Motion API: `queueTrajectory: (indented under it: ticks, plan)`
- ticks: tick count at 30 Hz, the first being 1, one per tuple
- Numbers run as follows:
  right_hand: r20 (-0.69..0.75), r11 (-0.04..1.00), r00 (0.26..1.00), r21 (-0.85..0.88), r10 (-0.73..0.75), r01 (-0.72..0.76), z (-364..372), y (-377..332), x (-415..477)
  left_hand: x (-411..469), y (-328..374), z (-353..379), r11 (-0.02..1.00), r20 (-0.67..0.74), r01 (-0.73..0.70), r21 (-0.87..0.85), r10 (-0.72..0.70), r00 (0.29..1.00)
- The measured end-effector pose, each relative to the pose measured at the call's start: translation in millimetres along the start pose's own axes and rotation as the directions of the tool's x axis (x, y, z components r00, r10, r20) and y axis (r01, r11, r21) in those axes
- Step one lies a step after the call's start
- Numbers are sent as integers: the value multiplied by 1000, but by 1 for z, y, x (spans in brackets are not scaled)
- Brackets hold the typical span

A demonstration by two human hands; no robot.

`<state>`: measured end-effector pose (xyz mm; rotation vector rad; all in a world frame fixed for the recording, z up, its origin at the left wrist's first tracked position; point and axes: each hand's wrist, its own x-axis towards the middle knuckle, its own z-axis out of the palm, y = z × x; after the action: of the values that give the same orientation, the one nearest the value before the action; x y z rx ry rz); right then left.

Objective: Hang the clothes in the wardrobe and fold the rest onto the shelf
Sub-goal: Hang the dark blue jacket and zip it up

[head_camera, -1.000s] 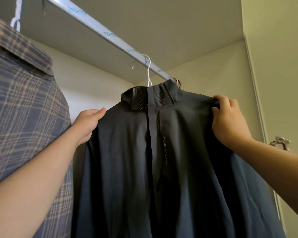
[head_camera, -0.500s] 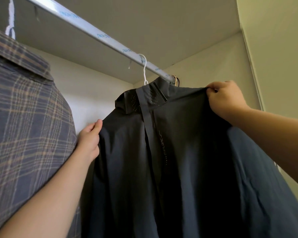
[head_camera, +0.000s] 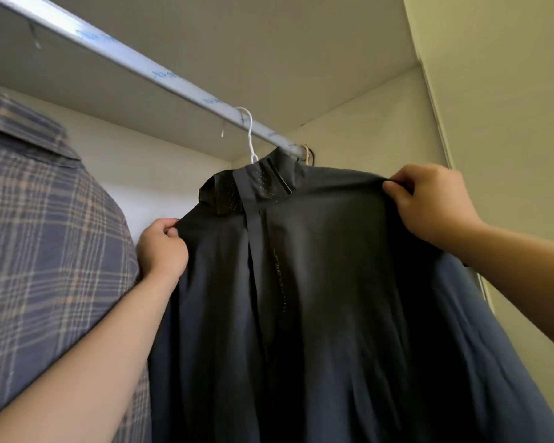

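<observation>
While both hands pinch its shoulders, dark jacket (head_camera: 317, 282) hangs front-on from rail (head_camera: 160, 75).
Jacket sits on white hanger (head_camera: 249, 135) near rail's right end; long axis vertical, collar up, hem below frame, zip placket twd cam. Left hand (head_camera: 162, 247): fingers curled, pinching fabric at one shoulder. Right hand (head_camera: 429, 203): fingers pinching opposite shoulder seam, higher up. Plaid shirt (head_camera: 45, 235) hangs just beside, on left.

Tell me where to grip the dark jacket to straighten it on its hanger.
Probably best to pinch the dark jacket at both shoulder edges, coming from the front and outer sides, as the left hand and right hand do. It hangs from a white hanger hook on the rail, so the shoulders are its supported, spread parts.
</observation>
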<state>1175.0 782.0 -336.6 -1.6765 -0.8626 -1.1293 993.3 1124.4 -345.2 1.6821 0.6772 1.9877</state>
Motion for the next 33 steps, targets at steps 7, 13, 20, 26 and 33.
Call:
queueTrajectory:
  ticks: [7,13,20,26,33]
  plan:
    - [57,933,980,302,190,-198,10,14,-3,1,3,29,996,-88,89,10,-87,992]
    - [11,954,998,295,55,-56,39,45,5,-1,7,62,989,-166,139,48,-129,978]
    - [-26,912,998,406,-54,60,71,76,7,1,9,73,968,-207,73,242,-22,978]
    - [28,917,999,399,-43,29,91,79,10,7,15,61,921,-212,73,383,10,977]
    - [392,957,920,268,-4,-110,57,76,37,3,46,35,787,-101,94,609,-40,994]
